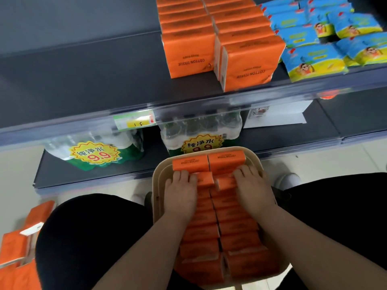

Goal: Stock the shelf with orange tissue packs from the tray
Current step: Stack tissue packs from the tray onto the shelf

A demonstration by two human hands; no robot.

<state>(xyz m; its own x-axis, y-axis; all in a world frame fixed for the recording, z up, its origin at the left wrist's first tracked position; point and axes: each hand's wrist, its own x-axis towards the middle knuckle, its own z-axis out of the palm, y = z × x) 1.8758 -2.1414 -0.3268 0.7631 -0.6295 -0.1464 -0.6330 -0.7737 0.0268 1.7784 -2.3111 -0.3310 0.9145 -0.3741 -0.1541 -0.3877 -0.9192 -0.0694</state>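
Printed text, by location:

- Left shelf pack: "COTTON TISSUE", upside down in this view. The smaller line above it is illegible.
- Right shelf pack: same wording, also inverted.
- Left tray pack and right tray pack: "COTTON TISSUE" on the upper face, inverted.
- Left sticker, a yellow starburst on a bottled-water bundle: "纯净水" and "9.9".
- Right sticker, on the second bundle: "纯净水". Its number is partly hidden behind the tray rim.
- Price tag on the shelf rail: digits too blurred to read.
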